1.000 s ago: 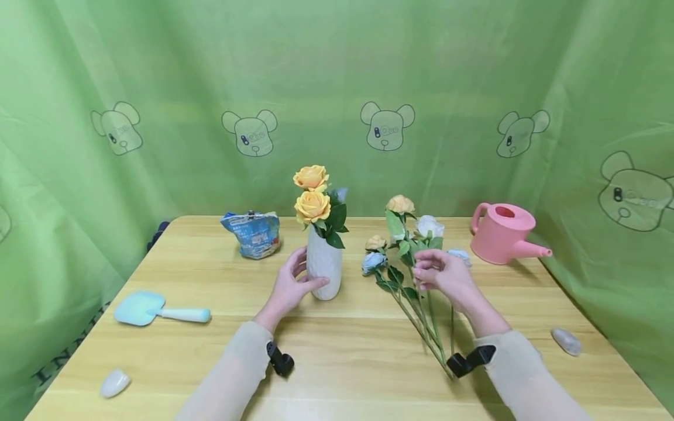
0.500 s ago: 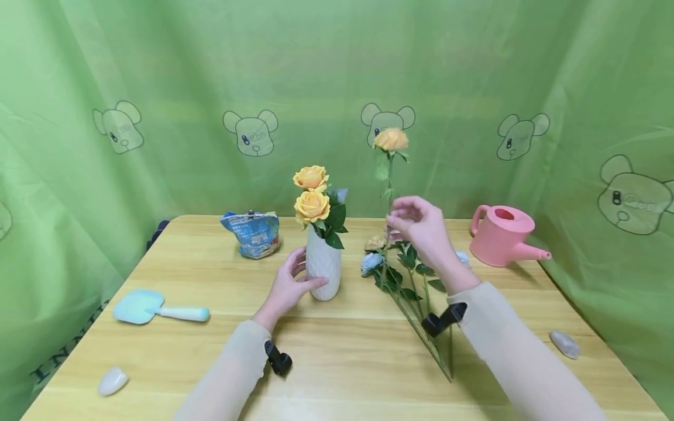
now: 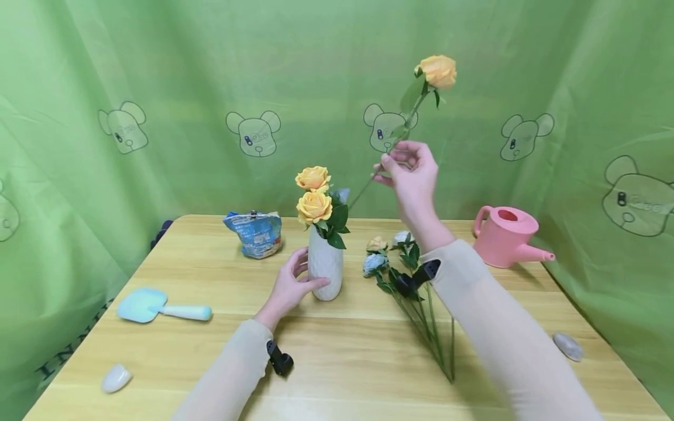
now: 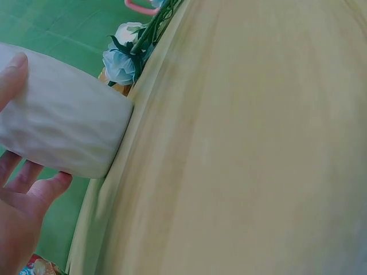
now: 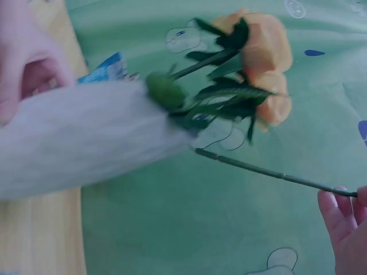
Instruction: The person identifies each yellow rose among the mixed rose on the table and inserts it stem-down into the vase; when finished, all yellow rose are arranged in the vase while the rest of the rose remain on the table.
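My left hand (image 3: 292,285) grips a white textured vase (image 3: 325,266) standing upright on the table, thumb on the front and fingers round its left side. Two yellow-orange roses (image 3: 314,206) and dark green leaves stick out of it, with a bluish bloom partly hidden behind. Up and to the right, my right hand (image 3: 413,175) pinches the stem of another orange rose (image 3: 439,72), tilted with its bloom at upper right. In the right wrist view the lower end of this stem (image 5: 275,173) is right at the vase's mouth. The left wrist view shows the vase base (image 4: 109,137) on the table.
Several loose flowers, including a blue rose (image 3: 375,264), lie right of the vase, partly under my right forearm. A pink watering can (image 3: 505,237) stands behind right. A blue bag (image 3: 257,235), light-blue trowel (image 3: 163,309) and two stones, one pale (image 3: 116,378), one grey (image 3: 568,347), lie around.
My right hand has lifted the orange rose out of the loose flowers, raised it high and tilted it, bringing its stem end to the vase. The left hand stays on the vase.
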Motion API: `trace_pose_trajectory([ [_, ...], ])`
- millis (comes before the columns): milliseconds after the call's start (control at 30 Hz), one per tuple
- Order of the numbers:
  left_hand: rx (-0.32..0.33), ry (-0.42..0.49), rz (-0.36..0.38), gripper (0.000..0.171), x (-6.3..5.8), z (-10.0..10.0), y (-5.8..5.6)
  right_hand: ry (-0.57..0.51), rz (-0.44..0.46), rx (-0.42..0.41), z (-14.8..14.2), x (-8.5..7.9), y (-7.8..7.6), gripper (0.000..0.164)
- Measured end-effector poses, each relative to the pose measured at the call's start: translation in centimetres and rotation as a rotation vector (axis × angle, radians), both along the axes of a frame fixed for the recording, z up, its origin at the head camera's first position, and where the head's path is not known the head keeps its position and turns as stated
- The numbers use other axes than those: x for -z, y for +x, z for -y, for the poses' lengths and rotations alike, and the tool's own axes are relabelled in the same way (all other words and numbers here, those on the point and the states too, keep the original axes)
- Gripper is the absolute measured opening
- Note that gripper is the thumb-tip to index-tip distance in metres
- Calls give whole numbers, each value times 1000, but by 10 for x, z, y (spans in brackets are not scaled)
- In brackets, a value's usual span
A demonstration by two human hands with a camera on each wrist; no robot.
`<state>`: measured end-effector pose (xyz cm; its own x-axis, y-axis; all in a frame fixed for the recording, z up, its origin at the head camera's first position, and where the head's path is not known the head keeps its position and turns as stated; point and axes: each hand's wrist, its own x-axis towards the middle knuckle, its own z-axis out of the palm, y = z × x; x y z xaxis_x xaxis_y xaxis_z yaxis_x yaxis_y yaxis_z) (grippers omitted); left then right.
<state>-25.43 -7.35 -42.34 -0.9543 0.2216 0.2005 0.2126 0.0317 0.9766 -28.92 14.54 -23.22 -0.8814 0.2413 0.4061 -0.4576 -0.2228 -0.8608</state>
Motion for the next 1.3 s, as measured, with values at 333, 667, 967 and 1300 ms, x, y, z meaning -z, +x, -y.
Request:
trace_pose_trajectory([
  [333,-4,-11,-24,74,0,1,0,43,-30,-58,22,6,-10,32],
  [667,11,18,-14,73,4,1,-1,80,-89,-100,23,10,-11,27],
  [967,10,18,-20,72,3,1,-1,148,-122,-123,26,6,-10,29],
  [1300,13,24,-14,72,3,2,-1,164,-104,-129,27,7,-14,27],
])
